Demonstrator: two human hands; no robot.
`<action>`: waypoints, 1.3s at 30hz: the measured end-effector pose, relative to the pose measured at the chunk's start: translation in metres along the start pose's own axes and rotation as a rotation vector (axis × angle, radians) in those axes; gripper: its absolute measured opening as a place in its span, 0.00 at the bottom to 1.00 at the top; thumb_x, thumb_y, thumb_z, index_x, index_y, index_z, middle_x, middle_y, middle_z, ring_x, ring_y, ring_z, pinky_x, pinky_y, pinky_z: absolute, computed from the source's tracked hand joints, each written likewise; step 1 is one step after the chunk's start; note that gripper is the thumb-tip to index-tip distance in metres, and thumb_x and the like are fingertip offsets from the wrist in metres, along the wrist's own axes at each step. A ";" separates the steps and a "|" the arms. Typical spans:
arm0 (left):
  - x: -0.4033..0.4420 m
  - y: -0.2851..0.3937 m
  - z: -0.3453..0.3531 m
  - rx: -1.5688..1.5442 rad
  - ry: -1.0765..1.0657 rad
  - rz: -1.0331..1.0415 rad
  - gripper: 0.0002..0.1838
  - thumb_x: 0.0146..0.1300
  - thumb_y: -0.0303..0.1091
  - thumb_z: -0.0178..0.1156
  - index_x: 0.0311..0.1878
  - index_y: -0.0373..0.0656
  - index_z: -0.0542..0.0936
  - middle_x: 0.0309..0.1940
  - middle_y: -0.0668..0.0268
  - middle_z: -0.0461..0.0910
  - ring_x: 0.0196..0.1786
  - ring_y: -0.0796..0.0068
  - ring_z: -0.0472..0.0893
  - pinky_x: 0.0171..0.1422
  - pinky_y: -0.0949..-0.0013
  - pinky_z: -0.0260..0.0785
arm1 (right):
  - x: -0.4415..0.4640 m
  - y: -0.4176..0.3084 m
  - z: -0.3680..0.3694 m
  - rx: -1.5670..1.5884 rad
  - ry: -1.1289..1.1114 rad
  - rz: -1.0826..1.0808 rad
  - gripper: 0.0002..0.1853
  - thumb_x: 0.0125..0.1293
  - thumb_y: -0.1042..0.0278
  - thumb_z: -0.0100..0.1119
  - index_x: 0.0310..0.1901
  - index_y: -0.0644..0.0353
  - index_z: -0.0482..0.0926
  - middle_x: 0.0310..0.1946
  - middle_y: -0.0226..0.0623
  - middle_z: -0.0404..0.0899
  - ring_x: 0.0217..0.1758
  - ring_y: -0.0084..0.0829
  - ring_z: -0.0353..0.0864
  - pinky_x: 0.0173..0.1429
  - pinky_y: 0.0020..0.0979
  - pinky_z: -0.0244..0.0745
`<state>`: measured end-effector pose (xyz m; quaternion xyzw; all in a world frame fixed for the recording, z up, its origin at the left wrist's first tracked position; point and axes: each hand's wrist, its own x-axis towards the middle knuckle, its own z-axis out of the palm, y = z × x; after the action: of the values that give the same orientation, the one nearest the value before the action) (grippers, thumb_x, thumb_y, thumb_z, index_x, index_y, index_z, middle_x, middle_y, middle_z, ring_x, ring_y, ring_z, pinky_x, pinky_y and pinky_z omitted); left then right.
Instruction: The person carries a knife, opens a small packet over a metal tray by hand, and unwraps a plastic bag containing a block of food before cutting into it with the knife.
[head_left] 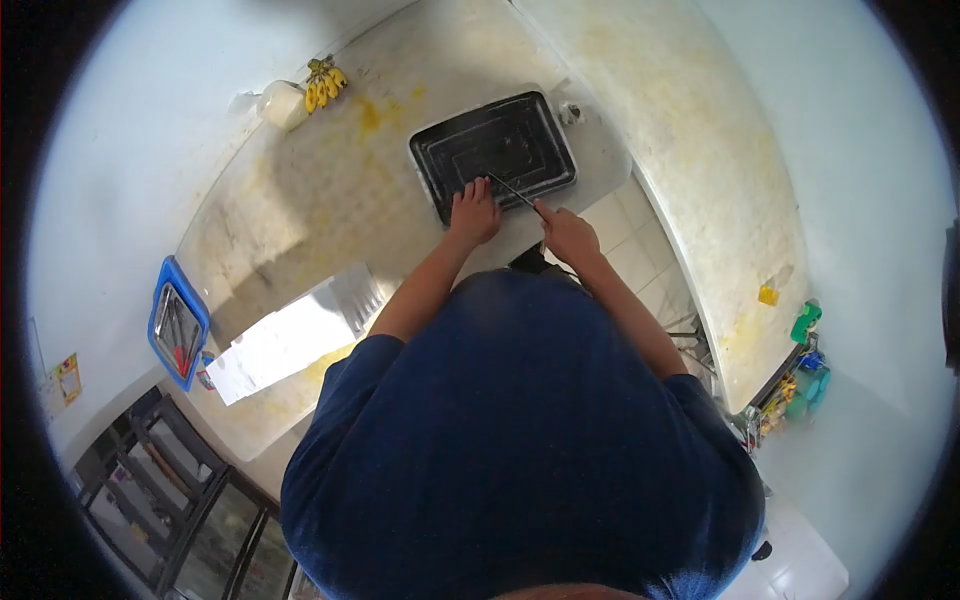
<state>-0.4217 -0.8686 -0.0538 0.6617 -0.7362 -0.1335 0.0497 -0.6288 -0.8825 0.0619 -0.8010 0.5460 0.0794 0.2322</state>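
A black rectangular tray-like panel (500,135) with a pale rim and ridged rectangular outlines lies on the worktop in front of me. My left hand (475,212) rests on its near left part, fingers stretched forward over the black surface. In my right hand (570,235), beyond the panel's near right edge, is the handle of a slim, knife-like tool (517,193). The tool slants up and left over the panel, its tip close to my left fingertips. Whether that tip touches the surface I cannot tell.
Bananas (323,85) and a whitish round container (283,106) sit by the back wall. A blue-rimmed tray (178,322) and a bright white sheet (290,345) lie to the left. On the right runs another counter (700,180) with a green item (805,321) near its end.
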 end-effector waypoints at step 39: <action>-0.015 0.001 -0.001 0.000 0.040 -0.043 0.34 0.70 0.49 0.47 0.73 0.35 0.64 0.69 0.57 0.65 0.62 0.54 0.69 0.61 0.50 0.60 | 0.006 -0.011 -0.006 0.036 -0.055 0.005 0.24 0.71 0.63 0.48 0.68 0.42 0.68 0.43 0.51 0.80 0.46 0.51 0.82 0.50 0.50 0.78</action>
<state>-0.4206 -0.8538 -0.0507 0.6798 -0.7206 -0.1213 0.0615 -0.6172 -0.8868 0.0677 -0.7928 0.5429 0.0924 0.2613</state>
